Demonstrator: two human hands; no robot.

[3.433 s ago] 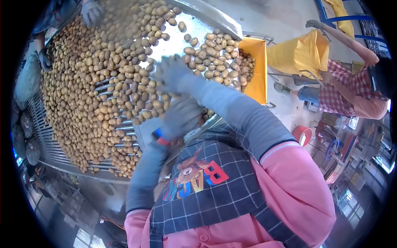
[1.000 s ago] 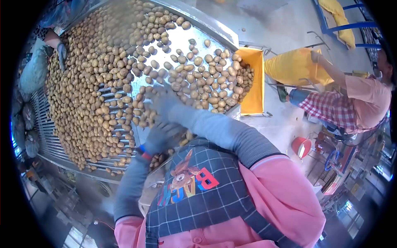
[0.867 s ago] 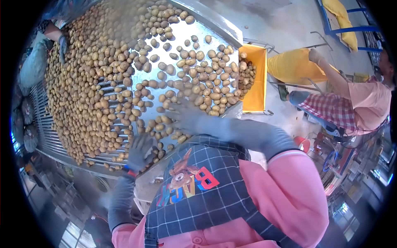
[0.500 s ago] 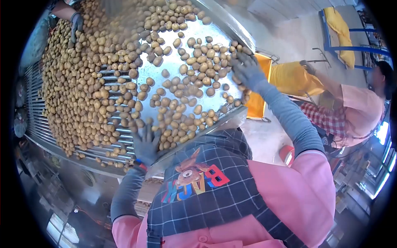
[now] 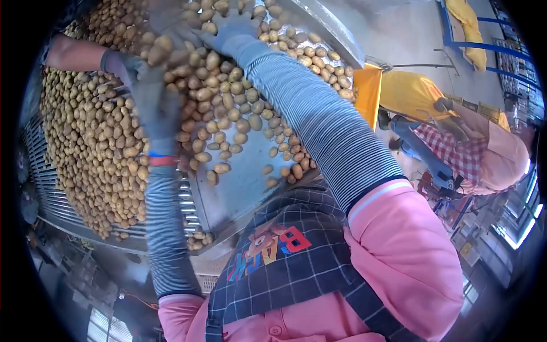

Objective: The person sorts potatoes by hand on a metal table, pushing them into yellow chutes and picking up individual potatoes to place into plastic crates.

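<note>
Many potatoes (image 5: 102, 148) lie over a metal table with slatted bars (image 5: 45, 165) and a smooth sheet (image 5: 222, 191). My left hand (image 5: 156, 108), in a grey glove, reaches over the heap at the upper left; motion smears its fingers. My right hand (image 5: 232, 31), also gloved, rests on potatoes near the top, its fingers spread and apart. No single potato shows held in it.
A co-worker's gloved hand (image 5: 121, 64) comes in from the left, close beside my left hand. An orange chute (image 5: 370, 94) stands at the table's right end, with a yellow sack (image 5: 407, 91) beyond it. A bent-over person (image 5: 501, 154) is at the right.
Both my hands have moved up and away from me, the right one also leftward. Potatoes have shifted toward the upper middle, baring the near sheet. The co-worker's hand has come closer.
</note>
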